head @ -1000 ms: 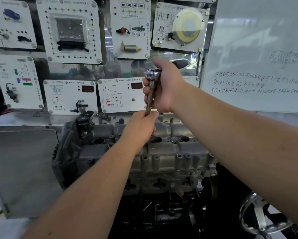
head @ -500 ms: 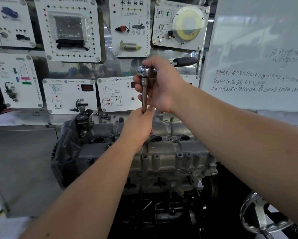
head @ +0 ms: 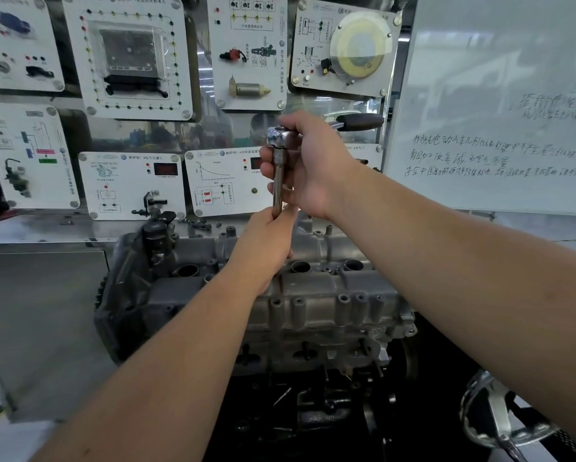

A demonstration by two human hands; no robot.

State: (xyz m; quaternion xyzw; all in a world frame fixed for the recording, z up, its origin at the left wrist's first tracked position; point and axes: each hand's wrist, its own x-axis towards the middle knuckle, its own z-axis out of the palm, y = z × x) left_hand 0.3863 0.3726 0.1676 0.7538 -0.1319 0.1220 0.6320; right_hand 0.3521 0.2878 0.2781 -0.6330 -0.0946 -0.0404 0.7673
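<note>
A chrome ratchet wrench with a long extension bar stands upright over a grey engine cylinder head. My right hand grips the ratchet head and upper bar; its dark handle sticks out to the right behind the hand. My left hand holds the bar's lower end just above the engine, hiding the socket end and what it sits on.
Behind the engine stands a training board with white sensor panels and a metal shelf. A whiteboard with handwriting is at the right. A chrome steering-wheel-like part sits lower right. A grey cabinet is at left.
The ratchet handle has swung from behind my right hand out to the right. The bar has stayed upright with both hands still on it, shifting slightly left.
</note>
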